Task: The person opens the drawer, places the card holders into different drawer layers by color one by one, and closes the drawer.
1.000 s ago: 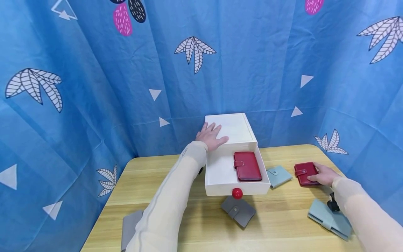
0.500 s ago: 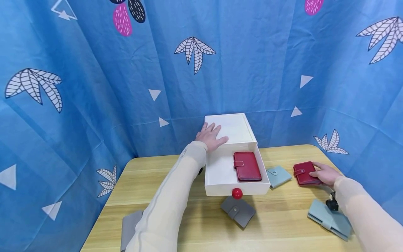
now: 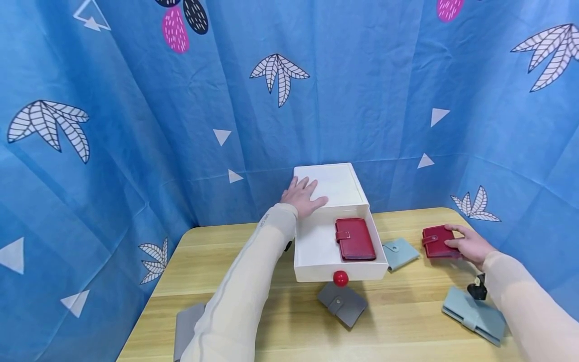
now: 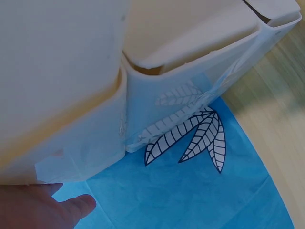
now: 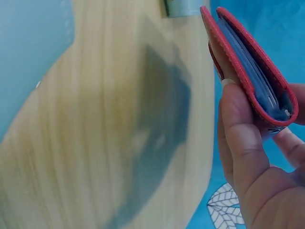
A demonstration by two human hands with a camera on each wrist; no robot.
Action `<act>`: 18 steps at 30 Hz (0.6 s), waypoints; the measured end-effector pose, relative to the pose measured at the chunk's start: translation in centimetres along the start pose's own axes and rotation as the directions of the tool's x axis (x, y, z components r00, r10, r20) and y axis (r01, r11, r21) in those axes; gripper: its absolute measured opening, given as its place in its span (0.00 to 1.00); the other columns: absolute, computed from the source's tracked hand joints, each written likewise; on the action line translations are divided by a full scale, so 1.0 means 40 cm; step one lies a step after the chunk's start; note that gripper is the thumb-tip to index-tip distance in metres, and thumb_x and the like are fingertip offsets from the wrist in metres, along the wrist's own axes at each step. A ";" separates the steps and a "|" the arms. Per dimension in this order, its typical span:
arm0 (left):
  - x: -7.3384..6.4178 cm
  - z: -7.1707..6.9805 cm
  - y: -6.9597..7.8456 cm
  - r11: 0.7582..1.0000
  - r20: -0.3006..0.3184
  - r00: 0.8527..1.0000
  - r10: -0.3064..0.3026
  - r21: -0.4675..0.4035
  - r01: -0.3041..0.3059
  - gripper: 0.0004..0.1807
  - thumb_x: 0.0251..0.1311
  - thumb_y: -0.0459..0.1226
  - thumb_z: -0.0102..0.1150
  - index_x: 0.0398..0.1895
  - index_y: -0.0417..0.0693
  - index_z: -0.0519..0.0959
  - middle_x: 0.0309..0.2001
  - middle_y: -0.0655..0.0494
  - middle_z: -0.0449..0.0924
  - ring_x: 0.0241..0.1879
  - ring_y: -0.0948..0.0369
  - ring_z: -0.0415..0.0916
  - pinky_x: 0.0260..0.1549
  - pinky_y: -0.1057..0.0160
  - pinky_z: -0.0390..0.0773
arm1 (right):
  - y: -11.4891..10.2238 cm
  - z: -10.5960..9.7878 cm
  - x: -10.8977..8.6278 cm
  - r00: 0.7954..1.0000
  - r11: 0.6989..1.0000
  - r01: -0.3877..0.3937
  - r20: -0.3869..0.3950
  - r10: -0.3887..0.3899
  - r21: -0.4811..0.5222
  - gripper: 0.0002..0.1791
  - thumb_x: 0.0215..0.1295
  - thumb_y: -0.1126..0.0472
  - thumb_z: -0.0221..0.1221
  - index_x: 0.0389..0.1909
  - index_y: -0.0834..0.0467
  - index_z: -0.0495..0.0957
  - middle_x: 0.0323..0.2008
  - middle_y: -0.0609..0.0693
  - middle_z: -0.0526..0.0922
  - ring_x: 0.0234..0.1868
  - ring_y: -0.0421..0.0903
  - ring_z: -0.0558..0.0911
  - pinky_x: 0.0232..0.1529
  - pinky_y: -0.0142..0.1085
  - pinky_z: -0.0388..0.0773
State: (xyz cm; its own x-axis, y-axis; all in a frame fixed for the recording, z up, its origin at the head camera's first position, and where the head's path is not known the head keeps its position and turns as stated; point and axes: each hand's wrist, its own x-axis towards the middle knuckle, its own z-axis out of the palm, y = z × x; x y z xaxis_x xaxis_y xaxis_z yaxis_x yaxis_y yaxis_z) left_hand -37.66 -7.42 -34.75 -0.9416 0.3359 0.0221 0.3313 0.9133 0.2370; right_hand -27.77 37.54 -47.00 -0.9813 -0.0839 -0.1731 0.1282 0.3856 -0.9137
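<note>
Fingers spread, my left hand (image 3: pixel 302 196) rests on the top of the white drawer box (image 3: pixel 340 182). Its drawer (image 3: pixel 312 246), with a red knob (image 3: pixel 341 278), is pulled out, and a red wallet (image 3: pixel 356 240) with a strap lies inside. On the right, my right hand (image 3: pixel 474 246) pinches a smaller red card holder (image 3: pixel 435 240) between thumb and fingers. In the right wrist view the card holder (image 5: pixel 245 71) is off the table, clear sleeves showing between its covers. The left wrist view shows fingers (image 4: pixel 76 207) beside the box's side.
Between drawer and right hand lies a light blue card holder (image 3: pixel 400 253). A light blue wallet (image 3: pixel 475 314) lies below the right wrist. Under the drawer front is a grey card holder (image 3: pixel 343 304); a grey wallet (image 3: pixel 186 329) is partly behind the left sleeve. A blue curtain (image 3: pixel 380 100) surrounds the table.
My right hand has raised the red card holder from the table and moved slightly up in the view. The left hand, drawer and other wallets stay where they were.
</note>
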 end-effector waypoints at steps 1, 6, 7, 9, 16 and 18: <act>0.000 0.001 -0.001 1.000 0.001 1.000 -0.003 -0.003 0.003 0.44 0.61 0.69 0.36 0.76 0.63 0.49 0.77 0.56 0.42 0.75 0.50 0.27 0.68 0.41 0.45 | -0.002 0.001 0.000 1.000 1.000 0.005 0.002 -0.005 0.013 0.36 0.73 0.66 0.45 0.72 0.72 0.37 0.56 0.77 0.63 0.37 0.48 0.84 0.40 0.45 0.82; 0.000 0.002 -0.001 1.000 0.008 1.000 -0.011 -0.005 0.011 0.43 0.61 0.69 0.36 0.76 0.63 0.49 0.77 0.57 0.42 0.75 0.50 0.27 0.68 0.41 0.45 | -0.017 0.009 -0.001 0.999 0.998 0.035 -0.012 -0.035 0.046 0.36 0.74 0.65 0.45 0.73 0.71 0.37 0.59 0.79 0.59 0.40 0.45 0.84 0.44 0.45 0.81; -0.001 0.002 -0.001 1.000 0.008 1.000 -0.011 -0.007 0.011 0.43 0.61 0.69 0.36 0.76 0.63 0.49 0.77 0.57 0.42 0.75 0.50 0.27 0.68 0.41 0.45 | -0.021 0.011 -0.001 0.999 0.998 0.042 -0.018 -0.041 0.054 0.36 0.74 0.64 0.46 0.73 0.71 0.37 0.59 0.79 0.59 0.40 0.44 0.84 0.45 0.44 0.81; -0.002 0.002 0.000 1.000 0.007 1.000 -0.010 -0.004 0.010 0.43 0.61 0.69 0.36 0.76 0.63 0.49 0.77 0.56 0.42 0.75 0.50 0.27 0.68 0.41 0.45 | -0.030 0.016 -0.002 0.998 0.996 0.059 -0.032 -0.058 0.062 0.36 0.74 0.63 0.46 0.73 0.71 0.38 0.59 0.79 0.59 0.40 0.42 0.84 0.45 0.43 0.81; -0.007 -0.002 0.004 1.000 -0.001 1.000 -0.005 0.006 0.005 0.43 0.62 0.69 0.36 0.77 0.63 0.49 0.77 0.56 0.43 0.75 0.50 0.28 0.68 0.41 0.45 | -0.069 0.032 -0.008 0.994 0.990 0.103 -0.048 -0.099 0.098 0.33 0.74 0.62 0.46 0.73 0.69 0.44 0.61 0.77 0.58 0.40 0.41 0.84 0.44 0.39 0.81; -0.009 -0.004 0.006 1.000 -0.003 1.000 0.000 0.002 0.000 0.43 0.62 0.68 0.36 0.77 0.62 0.49 0.77 0.56 0.43 0.75 0.49 0.28 0.68 0.41 0.45 | -0.083 0.036 -0.012 0.994 0.988 0.109 -0.041 -0.106 0.105 0.32 0.75 0.62 0.46 0.72 0.69 0.46 0.62 0.76 0.57 0.41 0.41 0.84 0.45 0.40 0.81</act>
State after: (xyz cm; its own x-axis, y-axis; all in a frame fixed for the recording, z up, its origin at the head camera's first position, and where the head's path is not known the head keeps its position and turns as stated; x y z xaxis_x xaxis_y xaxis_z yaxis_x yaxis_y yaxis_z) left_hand -37.27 -7.35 -34.54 -0.9419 0.3349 0.0247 0.3311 0.9138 0.2352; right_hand -27.52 34.96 -44.43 -0.9944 -0.0864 -0.0605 0.0345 0.2753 -0.9607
